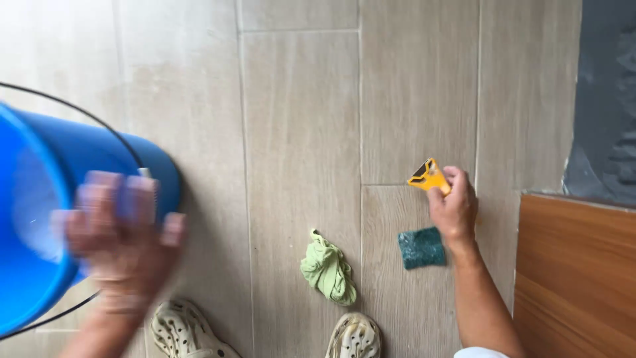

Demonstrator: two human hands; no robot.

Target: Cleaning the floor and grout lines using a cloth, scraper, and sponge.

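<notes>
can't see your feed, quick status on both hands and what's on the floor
Right hand gripping yellow plastic scraper against tile floor. Left hand blurred at blue plastic bucket. Green scouring pad and crumpled light-green cloth lying nearby.

Bare floor tiles [298, 119] lie open ahead between the blue bucket [40, 199] at left and the wooden panel [576, 278] at right, while the green cloth [328, 268] and green scouring pad [421, 247] clutter the near floor.
</notes>
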